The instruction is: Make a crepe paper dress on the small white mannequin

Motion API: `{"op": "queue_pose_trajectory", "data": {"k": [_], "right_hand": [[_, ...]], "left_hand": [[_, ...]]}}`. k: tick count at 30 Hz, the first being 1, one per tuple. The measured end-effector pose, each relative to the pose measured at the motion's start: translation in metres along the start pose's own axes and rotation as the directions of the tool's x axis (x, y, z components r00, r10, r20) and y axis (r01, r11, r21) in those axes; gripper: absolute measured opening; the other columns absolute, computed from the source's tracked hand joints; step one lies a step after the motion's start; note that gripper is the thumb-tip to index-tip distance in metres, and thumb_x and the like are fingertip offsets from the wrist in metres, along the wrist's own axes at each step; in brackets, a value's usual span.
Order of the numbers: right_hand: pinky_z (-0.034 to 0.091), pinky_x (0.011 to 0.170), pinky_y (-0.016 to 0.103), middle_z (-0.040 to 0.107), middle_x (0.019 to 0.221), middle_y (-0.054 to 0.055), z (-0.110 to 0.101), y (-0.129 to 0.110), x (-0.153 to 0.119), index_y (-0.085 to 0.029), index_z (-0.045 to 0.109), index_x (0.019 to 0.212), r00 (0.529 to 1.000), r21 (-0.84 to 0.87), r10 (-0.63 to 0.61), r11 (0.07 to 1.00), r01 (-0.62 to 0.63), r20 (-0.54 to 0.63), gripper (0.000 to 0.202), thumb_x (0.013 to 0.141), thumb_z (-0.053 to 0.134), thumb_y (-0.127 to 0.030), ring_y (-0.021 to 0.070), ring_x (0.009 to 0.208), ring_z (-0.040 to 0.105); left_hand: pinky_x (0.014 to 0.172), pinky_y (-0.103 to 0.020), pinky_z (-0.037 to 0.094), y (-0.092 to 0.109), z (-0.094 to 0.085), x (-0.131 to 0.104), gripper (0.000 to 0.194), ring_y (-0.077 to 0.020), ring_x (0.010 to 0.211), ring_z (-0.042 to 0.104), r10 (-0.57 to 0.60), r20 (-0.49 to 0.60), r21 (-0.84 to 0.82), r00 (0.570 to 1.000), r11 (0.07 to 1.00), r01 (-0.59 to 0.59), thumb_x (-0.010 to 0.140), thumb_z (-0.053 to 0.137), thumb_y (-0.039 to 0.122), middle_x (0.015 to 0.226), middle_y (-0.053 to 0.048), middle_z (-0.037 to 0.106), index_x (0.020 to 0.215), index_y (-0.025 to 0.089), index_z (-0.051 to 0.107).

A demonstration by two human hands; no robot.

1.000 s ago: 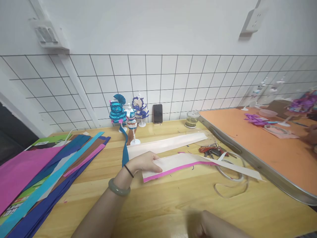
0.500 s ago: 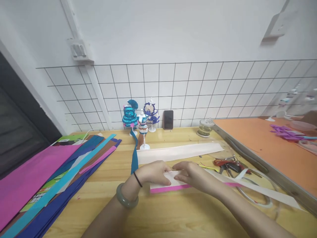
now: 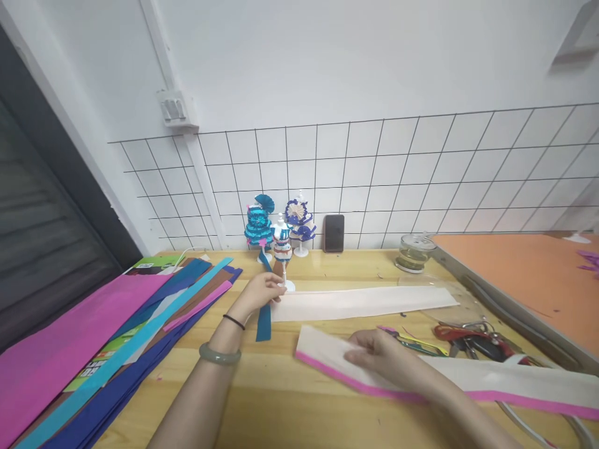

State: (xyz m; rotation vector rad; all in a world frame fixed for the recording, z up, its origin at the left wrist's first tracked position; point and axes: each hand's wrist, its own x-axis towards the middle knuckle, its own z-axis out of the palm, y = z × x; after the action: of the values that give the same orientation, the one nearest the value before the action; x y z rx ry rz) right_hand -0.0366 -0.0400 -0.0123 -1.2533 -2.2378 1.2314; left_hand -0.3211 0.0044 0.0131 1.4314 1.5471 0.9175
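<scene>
My right hand [image 3: 381, 354] pinches a long cream paper strip with a pink edge [image 3: 322, 355], its left end lifted a little off the table. The strip runs on to the right, past my forearm. Farther back, my left hand [image 3: 262, 292] has its fingers loosely bent and somewhat apart, with nothing visible in them. It reaches over a teal strip [image 3: 264, 323], beside the left end of a plain cream strip [image 3: 365, 304] lying flat. Just behind its fingertips stands a small white dress-form stand [image 3: 282, 240] wrapped in blue, white and brown.
Two more decorated stands, one turquoise [image 3: 259, 224] and one cream and purple [image 3: 301, 215], are by the wall. A phone [image 3: 334, 234] leans there. At right are a lidded glass pot [image 3: 414, 252], keys [image 3: 472, 340] and a yellow cutter [image 3: 421, 345]. Coloured paper [image 3: 88, 318] covers the left.
My left hand has let go of the pink-edged strip and moved back and left toward the plain strip's end. My right hand has shifted right and nearer, still holding its strip. The view has shifted.
</scene>
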Motion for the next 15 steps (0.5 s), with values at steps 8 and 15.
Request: {"op": "queue_pose_trajectory", "data": {"k": [8, 15], "right_hand": [[0.042, 0.068, 0.026, 0.069, 0.083, 0.005, 0.024, -0.003, 0.001, -0.020, 0.068, 0.081, 0.985, -0.095, -0.151, 0.985, 0.143, -0.085, 0.021, 0.082, 0.050, -0.030, 0.0195, 0.077, 0.061], [0.043, 0.071, 0.027, 0.070, 0.084, 0.006, 0.025, 0.001, 0.002, -0.020, 0.068, 0.081, 0.981, -0.106, -0.153, 0.984, 0.141, -0.115, 0.021, 0.082, 0.048, -0.028, 0.0204, 0.080, 0.062]], "left_hand": [[0.074, -0.030, 0.048, -0.025, 0.021, 0.045, 0.040, -0.0190, 0.087, 0.060, 0.096, -0.336, -0.097, 0.937, 0.986, -0.136, 0.070, 0.068, 0.033, 0.102, -0.012, 0.064, 0.102, 0.011, 0.059], [0.078, -0.040, 0.049, -0.006, 0.025, 0.057, 0.032, -0.0213, 0.095, 0.057, 0.146, -0.314, -0.098, 0.938, 0.978, -0.185, 0.085, 0.051, 0.032, 0.112, -0.007, 0.055, 0.112, 0.014, 0.052]]}}
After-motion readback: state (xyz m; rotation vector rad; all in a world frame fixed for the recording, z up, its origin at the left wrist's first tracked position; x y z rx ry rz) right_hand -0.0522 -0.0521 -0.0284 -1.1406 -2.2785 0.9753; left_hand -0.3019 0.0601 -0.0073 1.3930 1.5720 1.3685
